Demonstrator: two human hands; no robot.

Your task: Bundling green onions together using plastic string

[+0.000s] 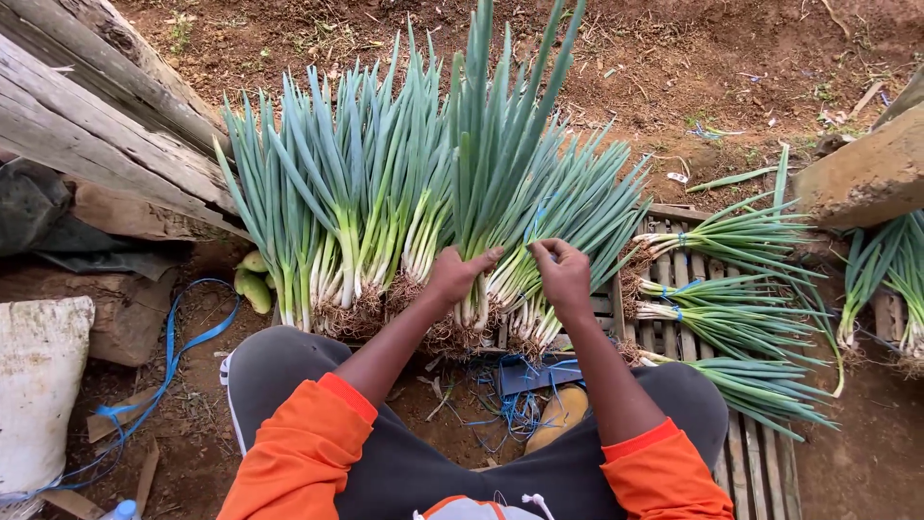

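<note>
A long row of green onion bunches (375, 202) leans upright in front of me, roots down and green tops fanning away. My left hand (456, 273) grips the white stalks of one bunch (500, 164) near its roots. My right hand (563, 274) pinches a thin blue tie (539, 217) at the stalks of the neighbouring bunch (577, 212). Both arms wear orange sleeves pushed up above the elbow, and my knees in dark trousers frame the bottom of the view.
Tied onion bunches (731, 289) lie flat on a wooden slatted pallet (751, 453) at right. Weathered planks (106, 125) slant at upper left. A white sack (38, 385) and blue strap (173, 356) lie at left. Blue ties (510, 404) litter the dirt between my knees.
</note>
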